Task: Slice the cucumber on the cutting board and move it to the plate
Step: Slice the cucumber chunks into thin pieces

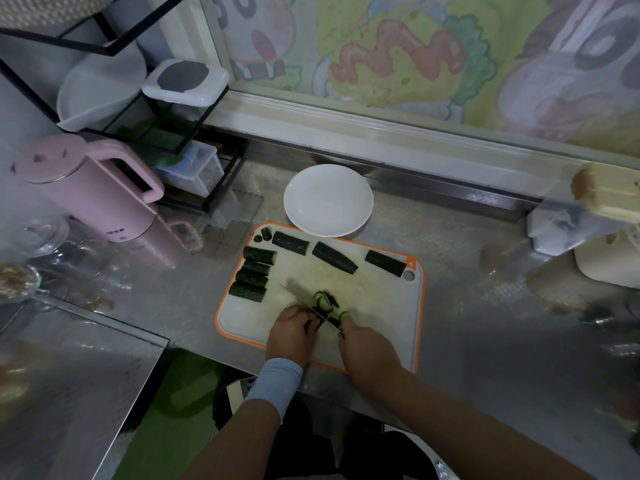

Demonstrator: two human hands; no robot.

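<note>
**Mid-cut at the near half of the board**

- Cutting board, white with an orange rim, lies on the metal counter.
- Left hand: fingers curled and bunched together, tips down on a dark cucumber piece, just left of the blade.
- Right hand: fingers closed at the near end of the knife. The handle is hidden under the hand. The blade angles far-left across the board, tip low.
- A few thin slices lie loose just right of the blade, overlapping.
- Uncut cucumber chunks: four stacked in a column along the board's left side, three more spread along the far edge, and two small end bits at the far-left corner.
- Plate: white, bare, at the far side, its near rim overlapping the board's far edge.
- A pink kettle stands well to the left.
</note>
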